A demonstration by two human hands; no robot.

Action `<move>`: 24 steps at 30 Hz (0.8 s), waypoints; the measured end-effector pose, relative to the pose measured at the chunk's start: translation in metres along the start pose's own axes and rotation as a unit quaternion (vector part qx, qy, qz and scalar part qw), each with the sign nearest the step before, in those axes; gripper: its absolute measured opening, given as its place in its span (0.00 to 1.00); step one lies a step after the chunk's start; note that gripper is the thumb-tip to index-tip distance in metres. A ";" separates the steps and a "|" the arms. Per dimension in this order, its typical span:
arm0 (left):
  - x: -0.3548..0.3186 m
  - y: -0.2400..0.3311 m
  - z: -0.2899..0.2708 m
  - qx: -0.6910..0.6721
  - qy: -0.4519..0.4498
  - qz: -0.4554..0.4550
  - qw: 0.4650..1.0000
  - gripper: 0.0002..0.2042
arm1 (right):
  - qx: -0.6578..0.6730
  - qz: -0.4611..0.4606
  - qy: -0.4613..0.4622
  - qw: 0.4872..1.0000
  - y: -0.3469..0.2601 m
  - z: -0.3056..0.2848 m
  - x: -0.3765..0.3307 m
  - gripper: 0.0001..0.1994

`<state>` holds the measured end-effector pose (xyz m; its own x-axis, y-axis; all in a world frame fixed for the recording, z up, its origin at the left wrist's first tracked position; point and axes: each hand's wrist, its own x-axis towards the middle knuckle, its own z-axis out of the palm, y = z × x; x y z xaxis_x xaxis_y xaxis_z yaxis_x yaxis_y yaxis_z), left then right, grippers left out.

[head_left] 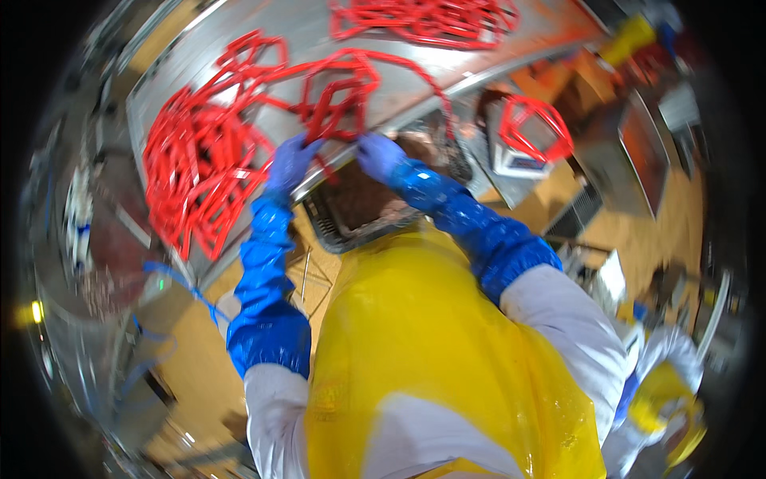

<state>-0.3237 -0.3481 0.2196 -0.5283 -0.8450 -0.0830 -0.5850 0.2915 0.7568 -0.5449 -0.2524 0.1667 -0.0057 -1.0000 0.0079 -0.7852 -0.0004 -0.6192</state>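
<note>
A string of shiny red linked sausages (339, 96) lies on the steel table and reaches its front edge. There my gloved left hand (291, 164) has its fingers closed on the links. My right hand (380, 156), also gloved, pinches the same string a short way to the right. Blur hides the exact fingertips. One loose link end hangs below the edge between my hands. Under them, against my yellow apron, a dark plastic crate (329, 231) holds a brownish-pink mass that I cannot make out.
A big heap of red sausages (199, 160) covers the table's left side; another pile (427, 22) lies at the back. Sausages (536, 132) also rest on a white box-like device (515, 162) to the right. A co-worker in yellow and white (666, 391) is at lower right.
</note>
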 end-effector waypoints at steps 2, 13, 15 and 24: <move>0.008 -0.013 0.005 0.001 0.013 0.066 0.998 0.18 | 0.030 -0.224 0.149 0.963 -0.029 -0.041 0.034 0.16; -0.005 0.017 0.044 -0.321 -0.011 -0.113 0.940 0.14 | 0.014 -0.037 -0.155 0.987 -0.055 -0.048 0.021 0.14; -0.007 0.028 0.051 -0.269 -0.025 -0.173 0.947 0.12 | 0.076 -0.008 -0.146 0.986 -0.015 0.004 0.041 0.17; -0.015 0.029 0.024 -0.434 0.014 -0.237 0.869 0.15 | 0.015 0.092 -0.129 0.987 0.018 0.044 -0.089 0.17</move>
<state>-0.3474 -0.3161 0.2270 -0.3320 -0.7921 -0.5121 -0.0413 -0.5302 0.8469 -0.5312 -0.1636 0.1206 0.0145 -0.9522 -0.3052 -0.7671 0.1852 -0.6142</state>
